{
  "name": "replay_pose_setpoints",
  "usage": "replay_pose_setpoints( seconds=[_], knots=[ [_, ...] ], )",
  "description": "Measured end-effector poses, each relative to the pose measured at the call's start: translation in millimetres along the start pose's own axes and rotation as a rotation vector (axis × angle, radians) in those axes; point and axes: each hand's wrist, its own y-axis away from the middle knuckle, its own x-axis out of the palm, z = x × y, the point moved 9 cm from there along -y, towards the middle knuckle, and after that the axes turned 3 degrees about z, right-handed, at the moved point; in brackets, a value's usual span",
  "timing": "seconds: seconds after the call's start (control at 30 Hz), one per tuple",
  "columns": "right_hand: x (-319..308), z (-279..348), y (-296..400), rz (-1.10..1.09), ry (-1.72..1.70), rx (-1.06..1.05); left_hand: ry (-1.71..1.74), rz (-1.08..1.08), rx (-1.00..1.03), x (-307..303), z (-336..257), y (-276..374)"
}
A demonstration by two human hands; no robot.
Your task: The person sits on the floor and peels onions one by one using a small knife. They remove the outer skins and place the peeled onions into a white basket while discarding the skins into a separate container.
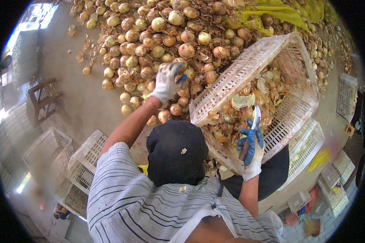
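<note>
My left hand [168, 81], in a white glove with blue-coated fingertips, reaches over a big heap of onions [158, 24] in dry brown skins. Its thumb and fingers are apart among the near onions, and I see nothing gripped between them. My right hand [252, 148], gloved the same way, holds a knife [256, 117] with a short curved blade pointing up and away. That hand is over the near side of a tilted white plastic crate [231, 77]. Loose onion peelings [263, 94] lie inside the crate.
A second white crate [307, 145] with pale contents sits beneath the tilted one. Yellow mesh netting [273, 15] drapes over the heap's far right. More crates [86, 158] and a wooden frame [44, 98] stand at left. A black cap [176, 152] covers the middle foreground.
</note>
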Motion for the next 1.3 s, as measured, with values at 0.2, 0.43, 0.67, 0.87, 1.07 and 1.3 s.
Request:
replay_pose_setpoints(
  seconds=[0.2, 0.43, 0.67, 0.87, 1.07, 1.3],
  knots=[
    [-3, -2, 1, -0.038, -0.051, 0.007, -0.261, 0.138, -0.370, 18, 29, -99],
    [5, -1, 3, 0.037, -0.049, -0.009, -0.146, 0.200, -0.283, 0, 47, -99],
    [2, -11, 1, 0.063, -0.036, 0.014, 0.018, 0.128, -0.328, -1, 57, -80],
    [-6, -8, 3, 0.018, -0.079, 0.035, -0.324, 0.345, -0.432, 27, 41, -119],
    [-1, -10, -5, 0.059, -0.051, 0.033, -0.208, 0.191, -0.396, 8, 50, -107],
    [9, 16, 11, 0.120, -0.006, -0.111, 1.234, 0.008, -0.259, -38, -7, -41]
  ],
)
